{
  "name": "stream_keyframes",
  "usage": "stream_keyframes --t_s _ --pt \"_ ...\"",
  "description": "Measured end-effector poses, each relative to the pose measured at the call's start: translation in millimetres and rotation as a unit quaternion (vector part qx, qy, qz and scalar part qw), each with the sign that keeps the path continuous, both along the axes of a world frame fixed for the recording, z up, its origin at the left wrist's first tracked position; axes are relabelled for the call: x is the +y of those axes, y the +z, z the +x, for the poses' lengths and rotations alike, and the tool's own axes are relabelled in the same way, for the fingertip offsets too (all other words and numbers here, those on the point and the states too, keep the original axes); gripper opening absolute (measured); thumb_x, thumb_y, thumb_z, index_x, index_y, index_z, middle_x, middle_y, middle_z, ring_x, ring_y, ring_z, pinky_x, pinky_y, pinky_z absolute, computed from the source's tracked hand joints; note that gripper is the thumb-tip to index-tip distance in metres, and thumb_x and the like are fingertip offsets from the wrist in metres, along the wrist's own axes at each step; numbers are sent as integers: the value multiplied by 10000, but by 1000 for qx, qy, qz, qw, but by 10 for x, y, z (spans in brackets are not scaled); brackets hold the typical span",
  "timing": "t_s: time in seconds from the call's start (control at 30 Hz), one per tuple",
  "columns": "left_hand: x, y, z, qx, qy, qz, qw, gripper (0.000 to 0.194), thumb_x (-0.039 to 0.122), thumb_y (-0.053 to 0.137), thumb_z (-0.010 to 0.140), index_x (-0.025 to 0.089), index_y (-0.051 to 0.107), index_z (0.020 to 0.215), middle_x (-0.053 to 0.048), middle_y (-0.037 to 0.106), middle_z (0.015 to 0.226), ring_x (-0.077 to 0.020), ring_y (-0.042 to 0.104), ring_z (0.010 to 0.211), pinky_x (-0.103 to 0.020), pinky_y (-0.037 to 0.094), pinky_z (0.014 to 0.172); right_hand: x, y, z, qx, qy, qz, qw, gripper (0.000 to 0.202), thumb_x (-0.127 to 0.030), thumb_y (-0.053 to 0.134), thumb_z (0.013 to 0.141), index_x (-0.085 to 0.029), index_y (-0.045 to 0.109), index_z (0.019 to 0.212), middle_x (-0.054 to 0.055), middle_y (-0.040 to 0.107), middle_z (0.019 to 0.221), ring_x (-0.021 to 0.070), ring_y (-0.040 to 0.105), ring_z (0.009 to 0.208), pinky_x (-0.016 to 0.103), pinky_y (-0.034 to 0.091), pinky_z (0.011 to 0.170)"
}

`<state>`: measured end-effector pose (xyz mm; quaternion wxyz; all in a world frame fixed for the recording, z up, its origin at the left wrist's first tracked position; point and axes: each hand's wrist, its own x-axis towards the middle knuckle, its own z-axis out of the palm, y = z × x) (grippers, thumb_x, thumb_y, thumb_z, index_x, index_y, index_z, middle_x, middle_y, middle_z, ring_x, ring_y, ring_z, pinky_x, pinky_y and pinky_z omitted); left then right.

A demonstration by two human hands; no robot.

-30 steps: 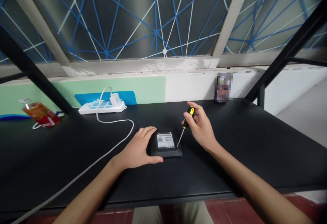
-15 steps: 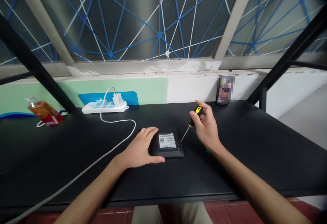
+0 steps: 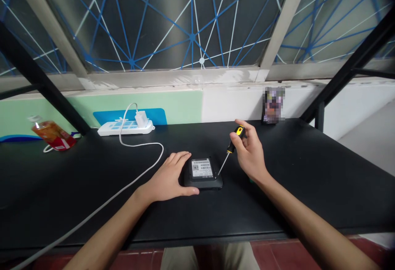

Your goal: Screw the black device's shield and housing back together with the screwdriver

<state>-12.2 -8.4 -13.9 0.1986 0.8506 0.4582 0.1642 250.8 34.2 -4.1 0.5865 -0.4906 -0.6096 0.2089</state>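
Observation:
A flat black device (image 3: 203,183) with a white label and a QR code on its upper face lies on the black table. My left hand (image 3: 168,179) grips its left side, thumb along the near edge and fingers at the far left corner. In my right hand (image 3: 250,151) is a screwdriver (image 3: 233,142) with a black and yellow handle, held at a slant. Its tip meets the device near the label's right lower corner; whether it sits in a screw is too small to tell. Something green (image 3: 251,181), mostly hidden, shows beneath my right wrist.
A white power strip (image 3: 106,128) with a plugged-in charger (image 3: 141,118) lies at the back left. From it a white cable (image 3: 135,179) runs across the table's left side. A drink bottle (image 3: 54,134) leans far left; a blurred-out upright phone-like object (image 3: 273,105) stands back right.
The screwdriver's tip has moved slightly toward me along the device's right side. My left hand keeps its place on the device.

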Motion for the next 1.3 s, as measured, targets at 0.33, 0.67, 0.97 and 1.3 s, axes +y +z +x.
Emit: stream_keyframes --t_s 0.33,0.67,0.97,1.3 --pt "19 -30 -10 -1 -2 8 1000 977 632 769 733 203 354 1507 -152 403 1541 -380 371 1409 -563 332 1172 0 -67 -44 -15 16 -12 1000 458 -424 587 925 -276 517 1352 49 593 1004 156 551 716 342 499 638" --pt "12 -19 -3 -13 -6 8 1000 966 628 766 732 221 361 1508 -149 411 1539 -395 373 1410 -590 336 1160 6 -66 -6 -63 7 46 997 462 -398 603 912 -301 529 1358 48 568 914 197 551 729 371 530 613" --pt "11 -31 -18 -10 -3 4 1000 969 629 764 735 227 352 1514 -135 402 1544 -386 369 1411 -574 335 1169 25 -39 27 -26 -3 59 998 500 -393 610 906 -305 502 1386 76 596 994 251 620 874 424 580 672" --pt "5 -7 5 5 -3 5 1000 967 627 759 743 189 353 1504 -153 399 1539 -375 371 1406 -553 335 1175 -3 14 -31 91 33 53 994 451 -379 687 872 -316 540 1294 38 593 963 196 658 746 423 607 696"
